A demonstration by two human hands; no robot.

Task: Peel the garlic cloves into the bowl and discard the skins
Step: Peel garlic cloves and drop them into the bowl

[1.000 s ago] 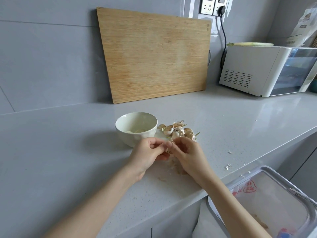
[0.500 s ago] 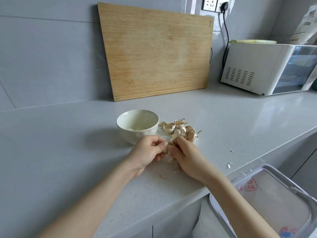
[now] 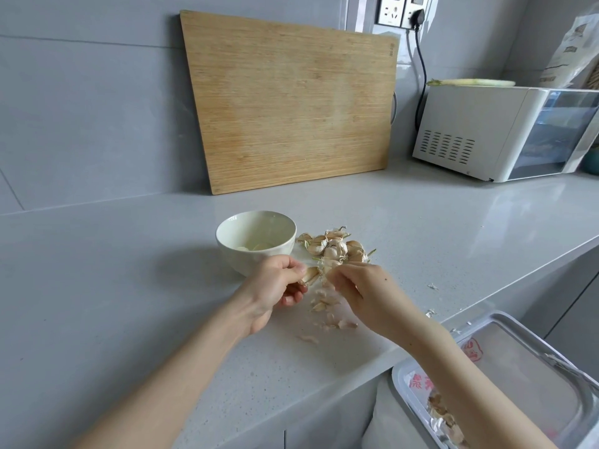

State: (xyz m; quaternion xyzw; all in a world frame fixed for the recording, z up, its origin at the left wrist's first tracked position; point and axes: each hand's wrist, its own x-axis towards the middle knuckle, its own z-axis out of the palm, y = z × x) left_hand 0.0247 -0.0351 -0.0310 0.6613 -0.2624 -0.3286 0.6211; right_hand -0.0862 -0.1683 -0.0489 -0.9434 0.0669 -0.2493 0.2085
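The step in hand is the peeling of one clove, in the middle of the task; the left hand [image 3: 275, 283] is closed around a garlic clove [image 3: 309, 275], holding it just above the countertop [image 3: 129, 286], near its front edge and just beside the bowl [image 3: 227, 231]; the right hand [image 3: 363, 290] has its fingers curled and seems to pinch the skin [image 3: 325, 271] at the free end of this clove, though the contact itself is small and not fully clear.

The bowl stands behind the left hand and already holds a few peeled cloves [image 3: 256, 247]; a pile of unpeeled cloves [image 3: 334, 247] lies to its right, touching or almost touching it; loose skins [image 3: 324, 306] are scattered on the countertop under the hands and toward the front edge.

Below the front edge, at the right, the bin [image 3: 505, 322] stands open with a liner, and some skins [image 3: 444, 416] lie in it.

For the next move I judge that the right hand must pull the skin away while the left hand keeps the clove firm; then the bare clove goes in the bowl; the loose skins must still be gathered and carried over the edge to the bin; they are light and may scatter.
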